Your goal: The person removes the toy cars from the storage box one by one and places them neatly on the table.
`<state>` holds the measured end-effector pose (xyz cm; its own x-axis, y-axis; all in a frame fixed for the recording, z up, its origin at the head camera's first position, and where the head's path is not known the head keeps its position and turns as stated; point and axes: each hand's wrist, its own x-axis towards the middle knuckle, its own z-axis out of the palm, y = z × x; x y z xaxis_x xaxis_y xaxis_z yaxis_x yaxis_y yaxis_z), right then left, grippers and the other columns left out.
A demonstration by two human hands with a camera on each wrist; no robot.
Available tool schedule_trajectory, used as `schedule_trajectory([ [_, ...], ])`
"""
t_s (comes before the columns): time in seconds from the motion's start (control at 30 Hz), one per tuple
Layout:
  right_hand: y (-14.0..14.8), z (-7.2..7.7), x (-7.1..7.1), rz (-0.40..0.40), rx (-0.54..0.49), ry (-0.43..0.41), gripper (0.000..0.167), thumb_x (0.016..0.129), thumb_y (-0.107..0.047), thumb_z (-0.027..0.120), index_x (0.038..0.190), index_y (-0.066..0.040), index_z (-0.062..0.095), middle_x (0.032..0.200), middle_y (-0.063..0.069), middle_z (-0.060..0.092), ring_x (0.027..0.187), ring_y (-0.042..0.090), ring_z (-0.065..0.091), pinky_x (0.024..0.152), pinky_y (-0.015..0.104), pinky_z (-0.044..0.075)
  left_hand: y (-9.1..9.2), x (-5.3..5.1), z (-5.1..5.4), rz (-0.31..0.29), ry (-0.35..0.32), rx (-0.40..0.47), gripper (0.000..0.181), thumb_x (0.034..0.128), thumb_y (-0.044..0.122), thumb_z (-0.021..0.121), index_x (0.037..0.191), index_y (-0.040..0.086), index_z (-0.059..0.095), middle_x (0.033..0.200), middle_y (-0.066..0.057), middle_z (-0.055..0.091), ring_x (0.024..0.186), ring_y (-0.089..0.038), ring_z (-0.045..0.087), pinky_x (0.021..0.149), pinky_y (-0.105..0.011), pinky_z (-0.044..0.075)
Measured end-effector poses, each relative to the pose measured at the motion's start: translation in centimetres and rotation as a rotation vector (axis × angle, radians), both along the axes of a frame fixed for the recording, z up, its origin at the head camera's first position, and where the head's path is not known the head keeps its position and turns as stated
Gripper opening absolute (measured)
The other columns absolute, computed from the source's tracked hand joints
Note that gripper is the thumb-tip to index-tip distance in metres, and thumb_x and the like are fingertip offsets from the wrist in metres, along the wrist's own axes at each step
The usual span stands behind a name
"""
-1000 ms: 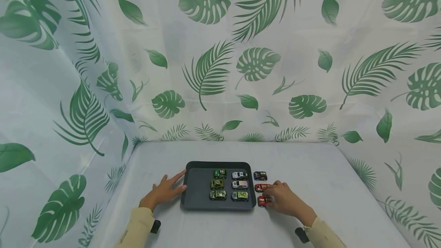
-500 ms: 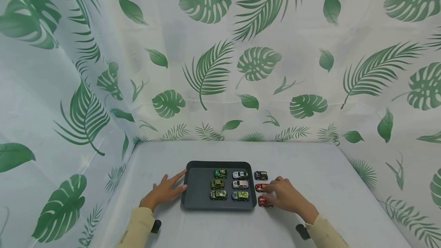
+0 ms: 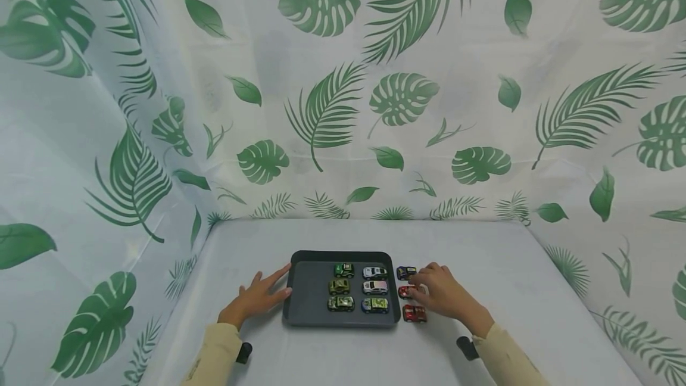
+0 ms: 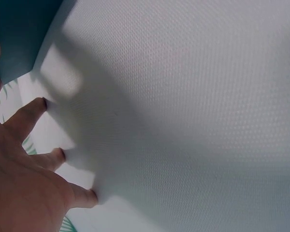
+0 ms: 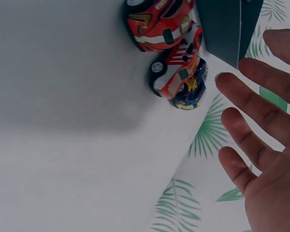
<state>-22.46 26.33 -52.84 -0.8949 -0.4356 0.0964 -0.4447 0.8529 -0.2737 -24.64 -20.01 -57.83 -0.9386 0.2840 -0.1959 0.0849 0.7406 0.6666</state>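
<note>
My left hand (image 3: pixel 257 299) has its fingers spread, with fingertips at the left edge of the dark grey tray (image 3: pixel 308 290). In the left wrist view, the other fingers of that hand (image 4: pixel 24 164) touch the white tabletop. Along the tray's right side, a column of toy cars stands on the table: a dark blue one (image 3: pixel 405 272), a red-and-white one (image 3: pixel 404 291) and a red one (image 3: pixel 415 313). Over the far two is my right hand (image 3: pixel 445 293), partly covering them. The right wrist view shows its fingers (image 5: pixel 261 111) extended, holding no car.
Inside the tray, several more toy cars stand in two columns: green ones such as the olive car (image 3: pixel 339 286), and a column with a white-and-pink car (image 3: pixel 375 287). A leaf-patterned curtain (image 3: pixel 332 165) hangs behind the white table (image 3: pixel 455 243).
My right hand has shifted away from the nearest red car toward the far end of the column, uncovering that car. The left hand stays at the tray's edge.
</note>
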Motion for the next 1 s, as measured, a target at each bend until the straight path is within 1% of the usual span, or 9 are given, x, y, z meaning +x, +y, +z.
schedule_trajectory([
  [0.17, -0.2, 0.2, -0.6, 0.033, -0.017, 0.013, 0.014, 0.098, -0.02, 0.08, 0.106, -0.009, 0.083, 0.099, -0.001, 0.076, 0.105, 0.028, 0.062, 0.09, 0.054, 0.048, 0.2, 0.0, 0.3, 0.014, -0.023, -0.02, 0.072, 0.104, 0.059, 0.064, 0.166, 0.029, 0.044, 0.167, -0.018, 0.042, 0.157, -0.059, 0.011, 0.111, -0.088, -0.001],
  [0.23, -0.3, 0.3, -0.8, 0.045, -0.02, 0.021, 0.014, 0.098, -0.02, 0.08, 0.105, -0.009, 0.083, 0.099, -0.001, 0.076, 0.105, 0.028, 0.063, 0.089, 0.054, 0.048, 0.2, 0.1, 0.6, 0.016, -0.032, -0.024, 0.071, 0.1052, 0.055, 0.065, 0.166, 0.026, 0.044, 0.168, -0.016, 0.041, 0.157, -0.058, 0.011, 0.112, -0.087, 0.0],
  [0.43, -1.0, 0.5, -1.5, 0.087, -0.043, 0.053, 0.016, 0.098, -0.019, 0.08, 0.107, -0.006, 0.082, 0.103, 0.006, 0.078, 0.104, 0.029, 0.063, 0.089, 0.056, 0.049, 0.1, 0.3, 0.9, 0.01, -0.022, -0.041, 0.068, 0.107, 0.05, 0.064, 0.167, 0.026, 0.043, 0.168, -0.015, 0.042, 0.158, -0.056, 0.011, 0.113, -0.087, 0.004],
  [0.63, -1.8, 0.8, -2.0, 0.111, -0.059, 0.06, 0.021, 0.098, -0.02, 0.081, 0.112, -0.005, 0.081, 0.106, 0.006, 0.078, 0.105, 0.028, 0.063, 0.089, 0.055, 0.049, 0.1, 0.1, 0.8, 0.005, -0.017, -0.039, 0.068, 0.1074, 0.049, 0.064, 0.167, 0.025, 0.042, 0.168, -0.016, 0.042, 0.158, -0.057, 0.011, 0.113, -0.087, 0.003],
  [0.77, -2.5, 1.0, -2.4, 0.146, -0.07, 0.053, 0.023, 0.099, -0.019, 0.08, 0.114, -0.003, 0.08, 0.109, 0.01, 0.078, 0.107, 0.03, 0.063, 0.089, 0.056, 0.048, 0.1, 0.0, 0.6, 0.009, -0.014, -0.042, 0.069, 0.1071, 0.05, 0.064, 0.167, 0.025, 0.042, 0.168, -0.016, 0.042, 0.158, -0.057, 0.012, 0.113, -0.087, 0.003],
  [0.9, -3.3, 1.2, -3.0, 0.175, -0.051, 0.06, 0.025, 0.099, -0.021, 0.079, 0.116, -0.002, 0.079, 0.111, 0.012, 0.077, 0.109, 0.034, 0.063, 0.09, 0.059, 0.048, 0.1, 0.0, 0.6, 0.011, -0.019, -0.038, 0.069, 0.1069, 0.051, 0.064, 0.167, 0.025, 0.042, 0.168, -0.015, 0.042, 0.158, -0.056, 0.011, 0.113, -0.087, 0.003],
  [1.0, -4.0, 1.5, -3.4, 0.185, -0.038, 0.065, 0.025, 0.099, -0.021, 0.079, 0.117, -0.003, 0.079, 0.111, 0.013, 0.077, 0.11, 0.034, 0.063, 0.091, 0.06, 0.048, 0.1, 0.0, 0.6, 0.01, -0.023, -0.035, 0.068, 0.1069, 0.05, 0.064, 0.167, 0.026, 0.042, 0.168, -0.015, 0.042, 0.158, -0.056, 0.012, 0.113, -0.087, 0.003],
])
